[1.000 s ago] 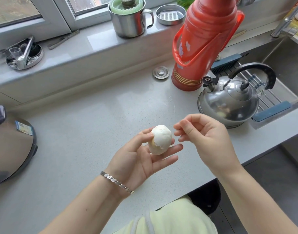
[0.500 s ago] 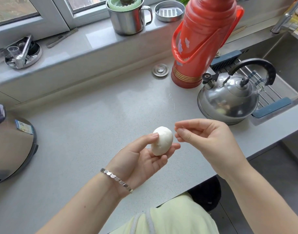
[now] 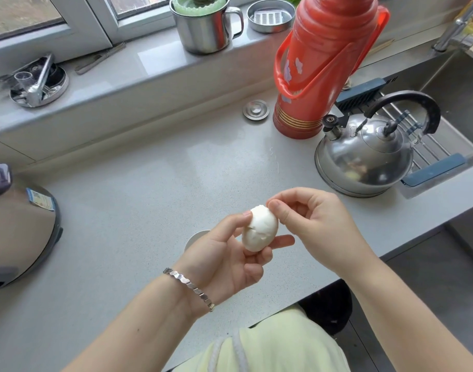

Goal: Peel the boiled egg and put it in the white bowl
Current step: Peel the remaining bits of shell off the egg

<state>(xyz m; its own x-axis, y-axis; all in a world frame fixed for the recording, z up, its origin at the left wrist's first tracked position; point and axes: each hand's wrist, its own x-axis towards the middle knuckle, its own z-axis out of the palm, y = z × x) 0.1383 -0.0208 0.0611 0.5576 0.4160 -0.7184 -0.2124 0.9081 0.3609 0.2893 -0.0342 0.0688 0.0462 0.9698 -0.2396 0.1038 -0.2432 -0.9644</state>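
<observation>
Head | left hand [image 3: 219, 260] cradles egg [image 3: 260, 228] | right hand [image 3: 313, 224] pinches its top

Egg [image 3: 260, 229]: white, mostly peeled, surface uneven w/ a crease across the middle and a ragged bit at the far tip. Tilted, long axis near-left to far-right, held above the counter's near edge, centre of scene. Bowl [image 3: 195, 236]: only a pale curved rim shows, just left of the egg, mostly hidden; contents can't tell.

Home kitchen, kettle [image 3: 364, 154], sink [image 3: 460, 84], countertop [image 3: 138, 200]
</observation>
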